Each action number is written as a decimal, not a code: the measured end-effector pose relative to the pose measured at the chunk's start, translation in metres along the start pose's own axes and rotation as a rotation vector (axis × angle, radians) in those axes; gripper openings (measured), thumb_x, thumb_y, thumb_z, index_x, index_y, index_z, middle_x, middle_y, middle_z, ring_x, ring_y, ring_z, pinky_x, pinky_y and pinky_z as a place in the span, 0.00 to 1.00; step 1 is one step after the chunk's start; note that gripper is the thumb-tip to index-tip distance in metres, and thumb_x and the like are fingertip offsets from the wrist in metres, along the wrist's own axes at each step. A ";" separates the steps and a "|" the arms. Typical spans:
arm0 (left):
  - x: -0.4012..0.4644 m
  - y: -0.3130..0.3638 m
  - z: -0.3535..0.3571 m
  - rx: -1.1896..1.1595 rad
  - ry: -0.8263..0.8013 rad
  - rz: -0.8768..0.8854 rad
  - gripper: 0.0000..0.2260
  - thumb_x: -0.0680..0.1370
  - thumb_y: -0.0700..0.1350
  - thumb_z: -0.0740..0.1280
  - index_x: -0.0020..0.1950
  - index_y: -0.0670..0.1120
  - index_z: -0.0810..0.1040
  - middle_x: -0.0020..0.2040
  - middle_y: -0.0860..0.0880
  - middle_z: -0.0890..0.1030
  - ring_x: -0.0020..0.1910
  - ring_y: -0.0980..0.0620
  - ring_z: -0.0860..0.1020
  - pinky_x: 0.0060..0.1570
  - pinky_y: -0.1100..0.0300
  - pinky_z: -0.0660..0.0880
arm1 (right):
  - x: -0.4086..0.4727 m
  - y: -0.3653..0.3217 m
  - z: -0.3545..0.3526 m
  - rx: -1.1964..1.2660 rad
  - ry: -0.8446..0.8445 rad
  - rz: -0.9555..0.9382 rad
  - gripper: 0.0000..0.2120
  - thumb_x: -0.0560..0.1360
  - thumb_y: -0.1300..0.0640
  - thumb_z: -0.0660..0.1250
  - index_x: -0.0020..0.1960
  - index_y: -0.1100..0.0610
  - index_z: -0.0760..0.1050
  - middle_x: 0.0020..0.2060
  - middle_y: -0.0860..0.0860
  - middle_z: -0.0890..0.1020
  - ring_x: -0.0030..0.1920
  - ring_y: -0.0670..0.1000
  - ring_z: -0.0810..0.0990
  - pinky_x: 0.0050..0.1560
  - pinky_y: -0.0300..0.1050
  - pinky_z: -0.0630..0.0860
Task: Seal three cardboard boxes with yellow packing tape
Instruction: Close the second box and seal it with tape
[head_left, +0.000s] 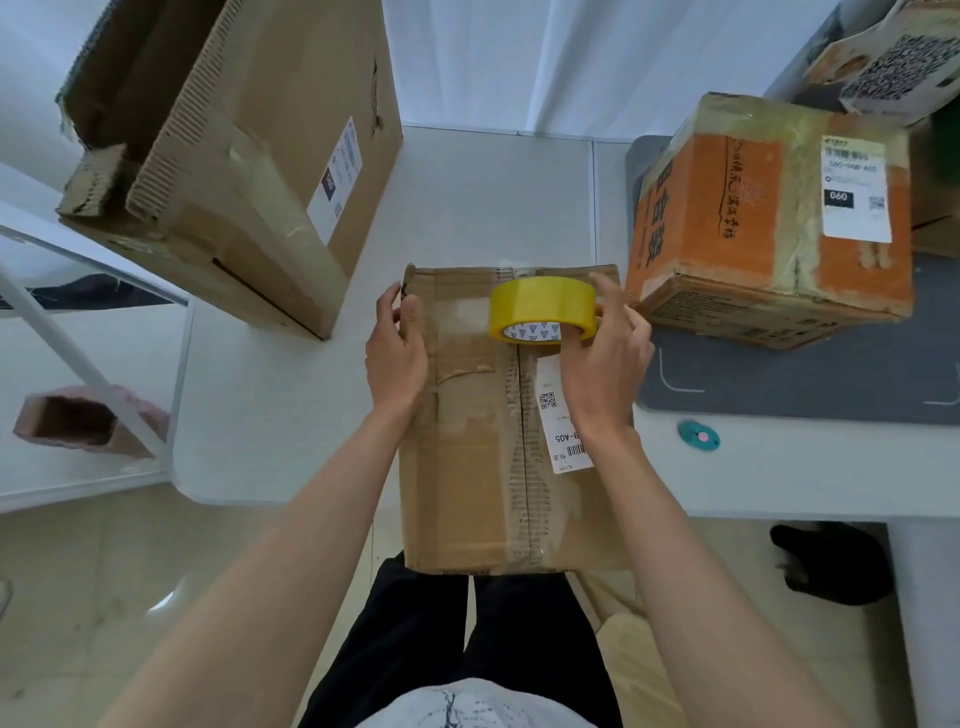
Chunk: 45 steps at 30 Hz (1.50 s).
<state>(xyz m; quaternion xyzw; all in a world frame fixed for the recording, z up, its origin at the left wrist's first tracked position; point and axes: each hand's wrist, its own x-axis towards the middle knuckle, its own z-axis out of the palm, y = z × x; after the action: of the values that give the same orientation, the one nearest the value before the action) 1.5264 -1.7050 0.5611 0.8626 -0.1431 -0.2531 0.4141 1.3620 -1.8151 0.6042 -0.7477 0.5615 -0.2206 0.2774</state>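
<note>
A flat brown cardboard box (467, 441) with a white shipping label lies on the white table right in front of me, its flaps shut along a centre seam. My right hand (605, 358) holds a roll of yellow packing tape (540, 306) over the far end of that seam. My left hand (397, 353) grips the box's far left edge. A tall brown box (249, 171) with torn open flaps stands at the back left. An orange printed box (769, 223) sits at the right.
The orange box rests on a grey mat (831, 379). A small teal cutter (698, 435) lies on the table by the mat's near edge. Another printed box (893, 62) is at the far right corner. A pink-lined open box (78, 421) lies on the floor at left.
</note>
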 end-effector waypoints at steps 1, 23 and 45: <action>0.001 0.000 -0.001 0.001 -0.021 0.021 0.25 0.84 0.64 0.53 0.78 0.56 0.64 0.71 0.50 0.76 0.64 0.52 0.75 0.63 0.51 0.69 | 0.003 0.002 0.002 -0.027 -0.002 -0.013 0.16 0.78 0.50 0.64 0.65 0.49 0.73 0.56 0.48 0.80 0.62 0.55 0.71 0.60 0.51 0.67; 0.013 -0.011 -0.005 0.115 -0.080 0.043 0.31 0.81 0.68 0.57 0.72 0.45 0.71 0.61 0.46 0.82 0.62 0.43 0.79 0.65 0.40 0.73 | 0.041 -0.001 -0.018 0.052 0.169 -0.165 0.18 0.72 0.74 0.64 0.56 0.58 0.75 0.54 0.55 0.75 0.53 0.50 0.75 0.52 0.46 0.75; -0.015 0.007 0.029 0.820 -0.236 0.580 0.39 0.82 0.68 0.46 0.83 0.45 0.38 0.83 0.45 0.37 0.82 0.47 0.36 0.80 0.49 0.40 | 0.047 0.028 -0.024 0.264 0.058 -0.201 0.13 0.75 0.72 0.60 0.58 0.63 0.72 0.50 0.58 0.76 0.50 0.52 0.75 0.50 0.45 0.72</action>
<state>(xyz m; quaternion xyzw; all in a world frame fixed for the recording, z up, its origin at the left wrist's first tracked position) 1.4974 -1.7212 0.5565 0.8445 -0.5095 -0.1466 0.0761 1.3388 -1.8703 0.6043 -0.7506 0.4577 -0.3404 0.3335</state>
